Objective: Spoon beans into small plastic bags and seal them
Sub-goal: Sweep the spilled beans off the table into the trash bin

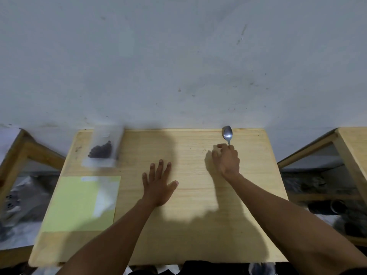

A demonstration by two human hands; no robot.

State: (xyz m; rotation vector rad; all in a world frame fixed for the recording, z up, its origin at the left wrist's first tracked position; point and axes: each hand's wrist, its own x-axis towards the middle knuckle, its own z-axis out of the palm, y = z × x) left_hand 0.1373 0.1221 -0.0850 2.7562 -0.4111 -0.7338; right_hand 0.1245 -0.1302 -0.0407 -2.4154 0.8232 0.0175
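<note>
Lying at the far right of the desk [198, 215], near the wall edge: metal spoon [227, 133], bowl pointing away toward the wall [178, 56], handle running back into the right hand [227, 160]. Right grip: fingers curled, pinching the spoon handle just below the bowl; wrist and forearm angled in from the lower right.

Resting at the far left corner of the desk: clear plastic bag [103, 148] holding a dark heap of beans [100, 150] in its lower half; outline blurred, seal state not readable. Well apart from the spoon.

Placed flat at desk centre, between bag and spoon: left hand [158, 184], palm down. Left grip: fingers straight and spread, thumb out to the right, holding nothing.

Positioned on the near-left area of the desk: yellow-green sheet [77, 205], with a pale translucent piece [104, 201] overlapping its right edge; identity of that piece not discernible.

Flanking the desk on both sides: wooden frames [351, 147], with dark, blurred clutter below.
</note>
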